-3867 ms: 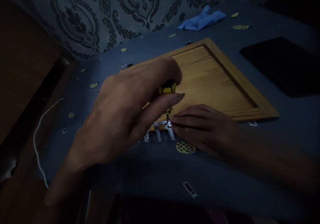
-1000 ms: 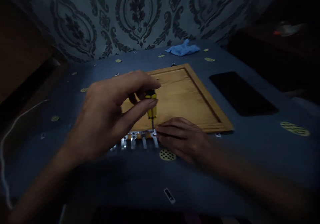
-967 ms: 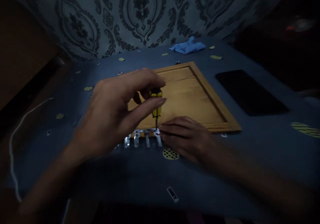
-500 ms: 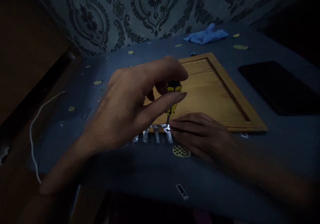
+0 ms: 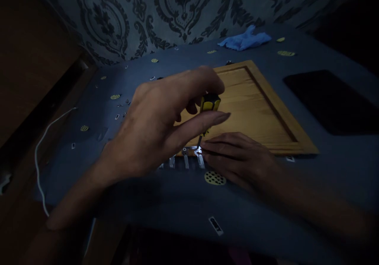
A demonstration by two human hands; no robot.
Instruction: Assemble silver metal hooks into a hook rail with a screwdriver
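A framed wooden panel [image 5: 254,107] lies flat on a blue-covered table [image 5: 166,206]. A silver metal bracket [image 5: 186,159] with several prongs sits at the panel's near edge. My left hand [image 5: 160,123] is closed round the yellow-and-black handle of a small screwdriver [image 5: 207,106], held upright with its tip down on the bracket. My right hand [image 5: 239,158] lies flat on the table, its fingertips pressed against the bracket right beside the screwdriver tip. The light is very dim.
A blue cloth [image 5: 244,41] lies at the table's far edge by the patterned wall. A dark flat rectangle [image 5: 328,99] lies right of the panel. Yellow perforated discs [image 5: 215,178] and small tags dot the cover. A white cable [image 5: 44,146] hangs off the left.
My left hand's fingers have shifted round the screwdriver handle, index finger stretched further right. The right hand and bracket stay put. The view has swung slightly since a second ago.
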